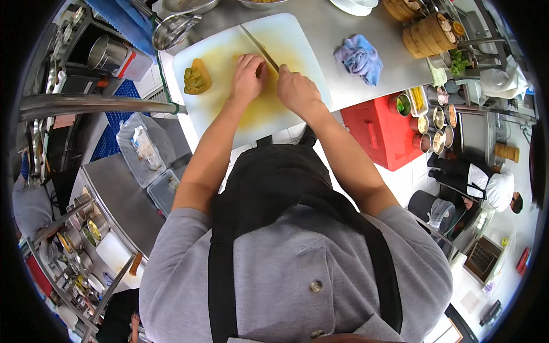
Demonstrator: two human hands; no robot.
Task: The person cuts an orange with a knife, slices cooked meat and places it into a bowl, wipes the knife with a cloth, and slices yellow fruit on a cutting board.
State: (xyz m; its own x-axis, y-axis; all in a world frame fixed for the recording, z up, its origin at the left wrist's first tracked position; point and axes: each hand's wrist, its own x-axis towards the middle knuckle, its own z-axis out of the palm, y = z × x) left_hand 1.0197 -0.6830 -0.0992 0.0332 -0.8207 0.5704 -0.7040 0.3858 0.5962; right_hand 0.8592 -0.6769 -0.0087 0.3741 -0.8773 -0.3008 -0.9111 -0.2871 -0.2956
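A knife [259,46] is gripped by the handle in my right hand [298,91], its blade slanting up and left across the white cutting board [294,34]. My left hand [248,78] rests on the board just left of the blade, fingers curled inward. Whatever lies under those fingers is hidden. Yellow stains spread over the middle of the board. On its left side sits an orange-yellow piece [201,68] topped with green chunks [193,80]; its exact kind is unclear.
Right of the board lies a crumpled blue-purple cloth [360,59]. Bamboo steamers [426,39] stand at the far right of the counter. A metal bowl [170,32] is at upper left. Below right is a red box [380,134]; another person [492,186] stands farther right.
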